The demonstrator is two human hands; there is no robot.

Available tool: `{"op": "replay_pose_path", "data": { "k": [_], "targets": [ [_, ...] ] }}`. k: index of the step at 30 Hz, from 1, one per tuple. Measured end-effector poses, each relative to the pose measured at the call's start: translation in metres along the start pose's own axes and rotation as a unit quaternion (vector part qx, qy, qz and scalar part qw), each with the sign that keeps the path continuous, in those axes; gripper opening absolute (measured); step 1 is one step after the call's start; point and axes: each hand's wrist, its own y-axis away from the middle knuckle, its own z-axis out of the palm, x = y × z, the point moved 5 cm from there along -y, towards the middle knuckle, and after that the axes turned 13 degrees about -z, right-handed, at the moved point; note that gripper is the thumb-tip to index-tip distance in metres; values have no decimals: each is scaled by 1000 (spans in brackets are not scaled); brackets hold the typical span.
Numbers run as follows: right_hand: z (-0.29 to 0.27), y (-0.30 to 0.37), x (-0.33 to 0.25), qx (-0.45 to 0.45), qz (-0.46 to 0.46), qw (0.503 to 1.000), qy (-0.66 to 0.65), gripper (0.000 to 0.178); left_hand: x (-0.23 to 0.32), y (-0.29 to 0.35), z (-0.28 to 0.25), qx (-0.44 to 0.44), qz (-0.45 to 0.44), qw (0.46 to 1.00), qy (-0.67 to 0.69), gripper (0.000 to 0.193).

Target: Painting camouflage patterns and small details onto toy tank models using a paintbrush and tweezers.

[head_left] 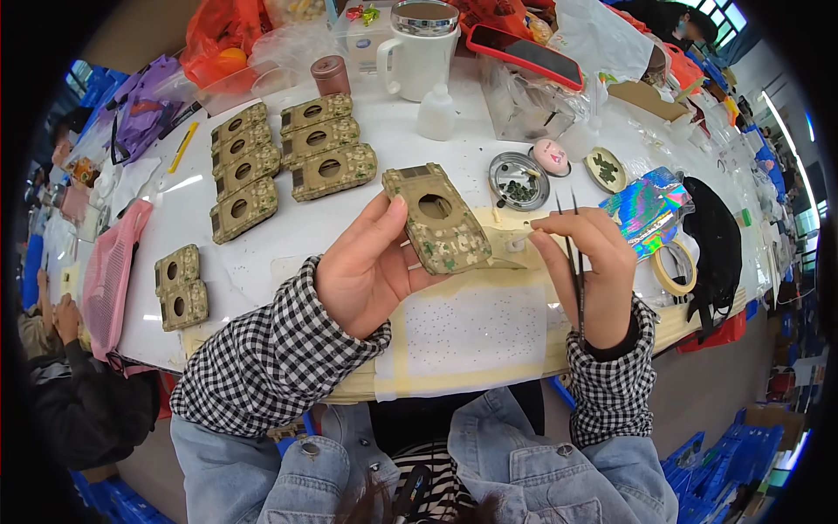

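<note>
My left hand (362, 258) grips a camouflage-painted model tank hull (445, 231), tilted, with a round hole in its top. My right hand (598, 271) is closed around slim dark tweezers (572, 253) whose tips point away from me. Its thumb and index finger come together beside a small whitish piece (518, 244); I cannot tell whether they pinch it. A white sheet with small dark dots (471, 336) lies below both hands. Beyond the right hand sits a round dish (518, 203) holding small dark green bits.
More camouflage hulls (327, 166) stand in rows at the left, with two small ones (182, 293) nearer. A white mug (423, 65), squeeze bottle (436, 113) and red-cased phone (524, 57) are at the back. Right are tape (674, 266) and a black bag (716, 236).
</note>
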Motion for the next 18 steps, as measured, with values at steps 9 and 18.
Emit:
{"op": "replay_pose_path", "data": {
  "k": [9, 18],
  "targets": [
    [-8, -21, -36, 75, -46, 976, -200, 18, -2, 3, 9, -10, 10, 1000, -16, 49],
    [15, -12, -35, 79, -14, 967, -241, 13, -5, 2, 8, -29, 9, 999, -11, 51]
  ]
}}
